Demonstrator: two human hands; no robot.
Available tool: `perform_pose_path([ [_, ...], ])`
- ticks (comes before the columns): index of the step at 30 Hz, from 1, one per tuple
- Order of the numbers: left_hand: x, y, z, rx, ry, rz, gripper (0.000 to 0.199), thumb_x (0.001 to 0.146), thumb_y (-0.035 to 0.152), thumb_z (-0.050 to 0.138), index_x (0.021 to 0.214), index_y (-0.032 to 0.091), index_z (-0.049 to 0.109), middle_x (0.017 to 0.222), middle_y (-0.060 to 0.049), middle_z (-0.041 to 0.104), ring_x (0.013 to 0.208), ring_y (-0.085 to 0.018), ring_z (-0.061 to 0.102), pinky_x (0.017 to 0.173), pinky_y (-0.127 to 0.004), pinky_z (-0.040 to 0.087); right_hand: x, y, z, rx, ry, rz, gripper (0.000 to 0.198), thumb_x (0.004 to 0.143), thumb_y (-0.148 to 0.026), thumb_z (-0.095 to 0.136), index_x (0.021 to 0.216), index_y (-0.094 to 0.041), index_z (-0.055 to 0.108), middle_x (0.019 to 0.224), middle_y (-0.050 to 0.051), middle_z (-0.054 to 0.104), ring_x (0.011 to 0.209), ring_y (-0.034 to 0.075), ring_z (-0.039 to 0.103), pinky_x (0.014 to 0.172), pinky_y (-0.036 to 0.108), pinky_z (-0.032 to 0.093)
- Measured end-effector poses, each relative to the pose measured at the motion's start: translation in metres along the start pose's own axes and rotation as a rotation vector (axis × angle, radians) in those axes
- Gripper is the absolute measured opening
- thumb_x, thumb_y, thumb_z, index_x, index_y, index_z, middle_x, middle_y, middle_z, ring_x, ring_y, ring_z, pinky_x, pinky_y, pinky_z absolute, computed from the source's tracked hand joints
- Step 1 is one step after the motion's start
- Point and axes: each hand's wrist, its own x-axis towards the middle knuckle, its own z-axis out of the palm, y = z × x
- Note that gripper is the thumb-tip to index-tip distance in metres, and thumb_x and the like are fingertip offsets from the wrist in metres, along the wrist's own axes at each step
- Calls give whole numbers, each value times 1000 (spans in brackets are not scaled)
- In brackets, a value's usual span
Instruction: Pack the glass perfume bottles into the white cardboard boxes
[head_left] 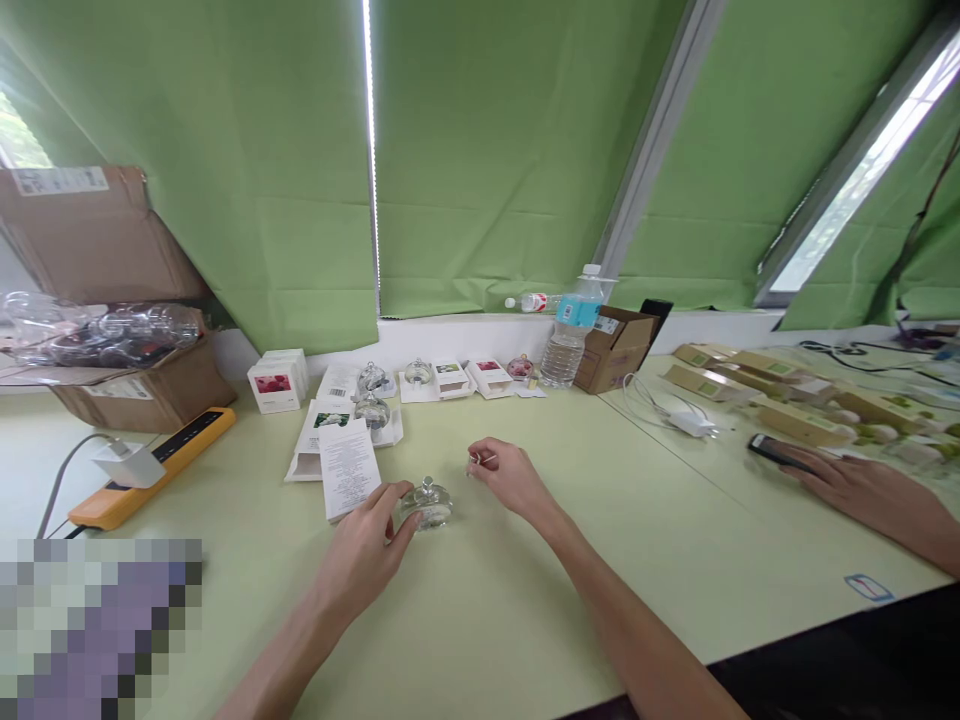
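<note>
A squat clear glass bottle (pixel 433 508) with a small shiny top stands upright on the table. My left hand (pixel 373 530) curls around its left side, thumb in front and fingers behind. To the right of the bottle, my right hand (pixel 511 478) pinches a small silvery piece (pixel 474 460), too small to name, just above the tabletop. A white printed leaflet (pixel 349 470) lies behind my left hand, partly over an opened white carton (pixel 304 462). Similar glass bottles (pixel 371 412) rest on cartons farther back.
Along the wall are white boxes (pixel 277 382), a large water bottle (pixel 566 340) and a cardboard box (pixel 619 350). An orange power strip (pixel 161 465) lies left. On the right are a white charger (pixel 690 422), several yellowish cartons (pixel 802 420) and another person's hand (pixel 862 490) on a dark phone-like object (pixel 776 452).
</note>
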Motion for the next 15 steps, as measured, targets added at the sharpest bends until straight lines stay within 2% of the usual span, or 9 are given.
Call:
perform_pose_path([
  [4,0,0,1,-1,0,13,30,92,39,38,116,28,53,100,-2,63,63,-14,57,61,-28,45,-5,-12,0,301,-1,-17,31,78,-37,61,102,-17,63,91,5,67,66,16,67,66,31,53],
  [8,0,0,0,8,-6,9,30,92,39,38,116,27,52,100,-2,63,64,-14,57,62,-28,45,-10,-26,2,528,25,-67,39,77,-41,65,106,-16,60,88,6,68,73,18,67,75,36,55],
  [11,0,0,0,14,-5,10,30,92,39,38,116,27,52,100,-2,63,63,-14,56,62,-28,45,-16,-37,4,635,27,-117,39,77,-42,66,106,-16,59,89,8,69,79,19,67,79,38,54],
  [15,0,0,0,9,-6,20,29,92,38,39,116,28,51,101,-1,63,64,-14,56,61,-28,44,-25,-49,9,662,17,-168,36,77,-41,67,103,-17,59,91,8,69,83,20,66,80,37,54],
])
